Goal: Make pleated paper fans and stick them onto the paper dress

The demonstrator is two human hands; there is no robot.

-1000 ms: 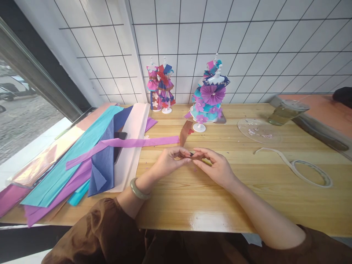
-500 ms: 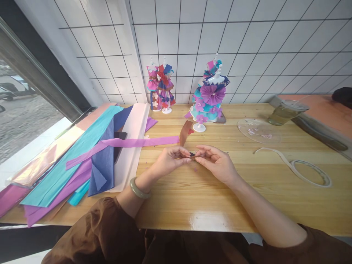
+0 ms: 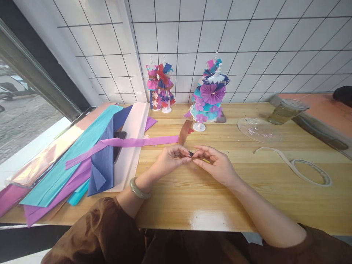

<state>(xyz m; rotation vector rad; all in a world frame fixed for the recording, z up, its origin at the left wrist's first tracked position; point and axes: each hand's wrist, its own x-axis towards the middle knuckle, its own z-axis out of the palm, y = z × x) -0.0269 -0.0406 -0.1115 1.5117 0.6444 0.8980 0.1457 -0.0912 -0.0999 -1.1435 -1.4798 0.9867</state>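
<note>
Between my fingertips is a small folded strip of paper (image 3: 191, 154), dark blue on top with brown showing beneath; most of it is hidden. My left hand (image 3: 172, 158), below a pale bangle, pinches its left end. At the other end the fingers of my right hand (image 3: 213, 162) are closed on it, almost meeting the left ones. Just beyond my left hand lies a brown paper strip (image 3: 185, 132). A long purple paper strip (image 3: 148, 140) runs from it to the left. Tiny paper scraps dot the wood around my hands.
Coloured paper sheets (image 3: 79, 146) cover the left side, with a phone (image 3: 118, 150) partly under them. Small mannequins in paper dresses (image 3: 213, 94) stand near the tiled wall. To the right are a clear plate with beads (image 3: 260, 131), a drink cup (image 3: 287, 113) and a tape roll (image 3: 310, 173).
The fingers of my right hand have shifted slightly left along the folded strip, and more brown paper shows under them. My left hand stays nearly still.
</note>
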